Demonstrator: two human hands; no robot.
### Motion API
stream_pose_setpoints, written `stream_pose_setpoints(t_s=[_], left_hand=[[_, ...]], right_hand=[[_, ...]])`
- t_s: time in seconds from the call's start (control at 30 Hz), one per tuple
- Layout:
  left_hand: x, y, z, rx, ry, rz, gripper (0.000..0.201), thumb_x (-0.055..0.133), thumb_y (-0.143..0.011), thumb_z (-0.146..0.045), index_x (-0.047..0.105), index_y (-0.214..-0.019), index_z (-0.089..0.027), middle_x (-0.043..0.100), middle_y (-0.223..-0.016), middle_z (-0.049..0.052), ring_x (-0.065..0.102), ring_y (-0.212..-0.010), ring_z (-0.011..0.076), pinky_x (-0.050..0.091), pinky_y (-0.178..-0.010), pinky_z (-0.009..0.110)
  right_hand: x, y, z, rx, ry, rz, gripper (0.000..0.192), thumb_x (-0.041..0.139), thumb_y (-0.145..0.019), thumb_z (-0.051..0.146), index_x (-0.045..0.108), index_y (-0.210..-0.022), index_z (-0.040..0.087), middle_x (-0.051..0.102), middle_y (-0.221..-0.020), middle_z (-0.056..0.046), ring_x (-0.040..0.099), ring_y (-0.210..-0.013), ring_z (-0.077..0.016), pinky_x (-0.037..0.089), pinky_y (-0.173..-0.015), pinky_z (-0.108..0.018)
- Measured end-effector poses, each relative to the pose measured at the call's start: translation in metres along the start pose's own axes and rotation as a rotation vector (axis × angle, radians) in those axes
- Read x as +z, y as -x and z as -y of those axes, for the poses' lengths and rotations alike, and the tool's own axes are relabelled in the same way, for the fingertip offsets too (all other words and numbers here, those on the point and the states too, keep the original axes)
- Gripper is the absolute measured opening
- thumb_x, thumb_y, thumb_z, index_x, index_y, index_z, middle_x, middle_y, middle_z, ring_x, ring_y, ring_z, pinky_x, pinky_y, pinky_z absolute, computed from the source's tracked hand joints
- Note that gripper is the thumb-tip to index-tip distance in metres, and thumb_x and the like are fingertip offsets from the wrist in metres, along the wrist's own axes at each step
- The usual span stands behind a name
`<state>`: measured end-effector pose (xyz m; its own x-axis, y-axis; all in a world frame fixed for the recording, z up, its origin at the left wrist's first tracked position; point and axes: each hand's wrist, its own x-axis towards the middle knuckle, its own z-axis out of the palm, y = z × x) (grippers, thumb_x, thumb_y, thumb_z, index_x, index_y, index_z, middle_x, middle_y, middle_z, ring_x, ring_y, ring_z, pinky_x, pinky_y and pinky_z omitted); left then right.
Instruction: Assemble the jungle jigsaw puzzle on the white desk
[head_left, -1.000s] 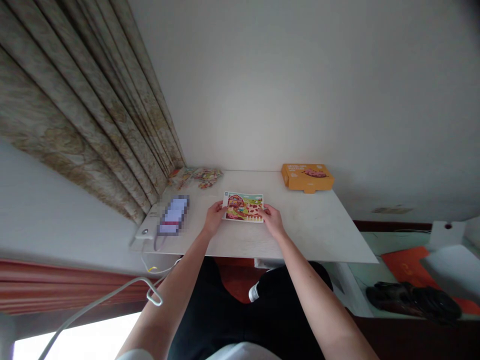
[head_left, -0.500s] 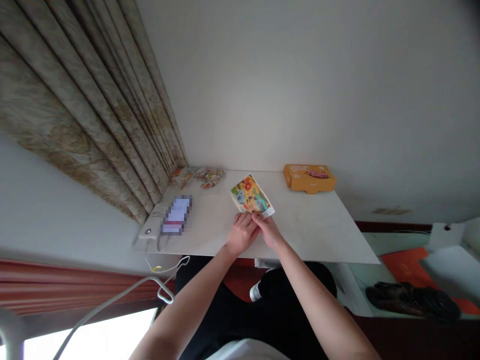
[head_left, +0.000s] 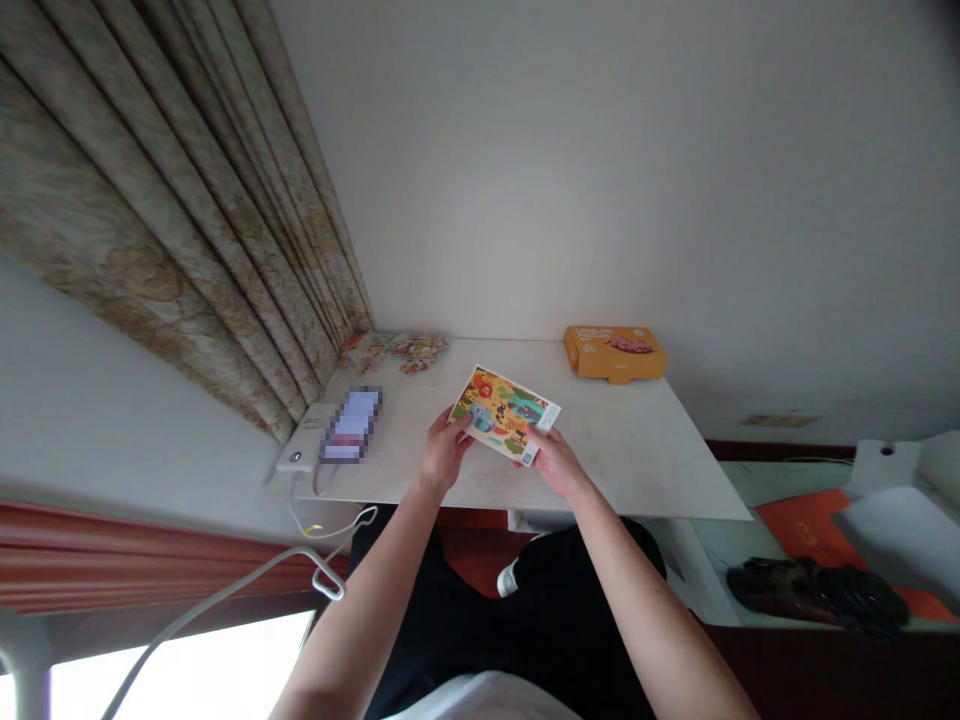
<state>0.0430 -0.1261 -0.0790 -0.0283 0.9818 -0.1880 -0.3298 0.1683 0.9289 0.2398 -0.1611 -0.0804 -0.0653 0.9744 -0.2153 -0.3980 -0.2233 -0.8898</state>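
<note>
A colourful picture card [head_left: 506, 411] with animal drawings is held tilted just above the white table [head_left: 637, 450]. My left hand [head_left: 444, 455] grips its near left corner. My right hand [head_left: 550, 455] grips its near right edge, thumb on top. Both hands are at the table's front middle.
An orange box [head_left: 613, 352] lies at the table's far right. Loose colourful pieces [head_left: 396, 350] lie at the far left by the curtain [head_left: 187, 230]. A phone [head_left: 349, 424] rests on a white device [head_left: 300, 452] at the left edge, with a cable [head_left: 225, 590] hanging down. Shoes [head_left: 817, 590] are on the floor to the right.
The card has been turned over from its farm picture to an animal picture. It stood upright half a second ago and is now lowered flatter, with my hands spread to its two sides.
</note>
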Motion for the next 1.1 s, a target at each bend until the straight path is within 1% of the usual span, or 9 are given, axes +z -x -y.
stream_pose_setpoints(t_s=[0.1,0.23,0.53,0.6,0.67,0.77,0.93,1.03,1.1], left_hand=[[-0.006,-0.003,-0.006,0.052,0.005,-0.031,0.052,0.082,-0.071,-0.044,0.064,-0.113,-0.018,0.075,-0.105,0.01,0.074,-0.096,0.0238,0.059,-0.086,0.038],[-0.015,-0.011,-0.028,0.285,-0.307,-0.091,0.036,0.071,-0.078,-0.034,0.065,-0.11,-0.02,0.073,-0.095,0.003,0.069,-0.088,0.0191,0.056,-0.081,0.031],[0.005,-0.025,-0.067,0.419,-0.912,0.448,0.041,0.051,-0.086,-0.009,0.077,-0.115,-0.024,0.078,-0.11,0.003,0.069,-0.101,0.0222,0.052,-0.094,0.03],[0.014,-0.026,-0.068,0.476,-1.059,0.526,0.045,0.048,-0.086,-0.006,0.077,-0.114,-0.025,0.078,-0.11,0.005,0.069,-0.104,0.0237,0.052,-0.095,0.031],[0.022,-0.027,-0.067,0.549,-1.235,0.558,0.047,0.047,-0.085,-0.003,0.078,-0.111,-0.027,0.077,-0.106,0.006,0.068,-0.103,0.0247,0.051,-0.097,0.034],[0.033,-0.025,-0.059,0.656,-1.433,0.506,0.045,0.05,-0.087,-0.001,0.077,-0.11,-0.028,0.074,-0.104,0.008,0.067,-0.105,0.0261,0.05,-0.1,0.039],[0.042,-0.011,-0.023,0.759,-1.508,0.172,0.045,0.057,-0.095,-0.013,0.063,-0.138,-0.025,0.064,-0.135,0.016,0.062,-0.123,0.0326,0.046,-0.109,0.054],[0.037,-0.003,0.004,0.7,-1.501,0.081,0.045,0.058,-0.099,-0.024,0.06,-0.143,-0.023,0.059,-0.146,0.019,0.057,-0.134,0.0354,0.041,-0.115,0.061],[0.03,0.0,0.018,0.625,-1.521,0.055,0.045,0.055,-0.101,-0.03,0.059,-0.145,-0.023,0.056,-0.152,0.02,0.052,-0.141,0.0377,0.037,-0.117,0.066]], right_hand=[[-0.001,0.0,-0.001,-0.004,0.07,0.002,0.053,0.083,-0.073,0.055,0.07,-0.114,0.024,0.078,-0.118,-0.011,0.076,-0.104,-0.0337,0.063,-0.071,-0.042],[-0.003,0.0,0.002,-0.062,0.151,-0.036,0.054,0.084,-0.071,0.054,0.07,-0.114,0.024,0.08,-0.106,-0.008,0.075,-0.099,-0.0304,0.061,-0.079,-0.041],[0.008,-0.022,0.02,-0.181,0.421,0.007,0.074,0.079,-0.074,0.046,0.053,-0.14,0.024,0.068,-0.077,0.004,0.066,-0.073,-0.02,0.05,-0.067,-0.03],[0.007,-0.027,0.02,-0.244,0.56,0.017,0.066,0.076,-0.076,0.045,0.057,-0.136,0.023,0.061,-0.069,0.007,0.06,-0.066,-0.018,0.044,-0.062,-0.028],[0.003,-0.03,0.017,-0.266,0.716,0.061,0.04,0.072,-0.079,0.046,0.069,-0.111,0.022,0.055,-0.062,0.007,0.053,-0.06,-0.0164,0.038,-0.058,-0.027],[-0.005,-0.031,0.007,-0.229,0.832,0.1,0.025,0.067,-0.08,0.048,0.064,-0.081,0.023,0.054,-0.059,0.006,0.052,-0.058,-0.0161,0.033,-0.055,-0.026],[-0.011,-0.03,-0.018,-0.176,0.696,-0.113,0.033,0.064,-0.079,0.046,0.053,-0.104,0.027,0.059,-0.058,0.007,0.058,-0.053,-0.0197,0.037,-0.051,-0.027],[-0.005,-0.032,-0.03,-0.15,0.598,-0.27,0.038,0.06,-0.081,0.045,0.047,-0.112,0.027,0.06,-0.06,0.008,0.054,-0.044,-0.0185,0.037,-0.045,-0.028],[0.003,-0.033,-0.035,-0.126,0.586,-0.277,0.038,0.057,-0.084,0.043,0.046,-0.117,0.027,0.059,-0.061,0.008,0.052,-0.04,-0.018,0.038,-0.043,-0.028]])
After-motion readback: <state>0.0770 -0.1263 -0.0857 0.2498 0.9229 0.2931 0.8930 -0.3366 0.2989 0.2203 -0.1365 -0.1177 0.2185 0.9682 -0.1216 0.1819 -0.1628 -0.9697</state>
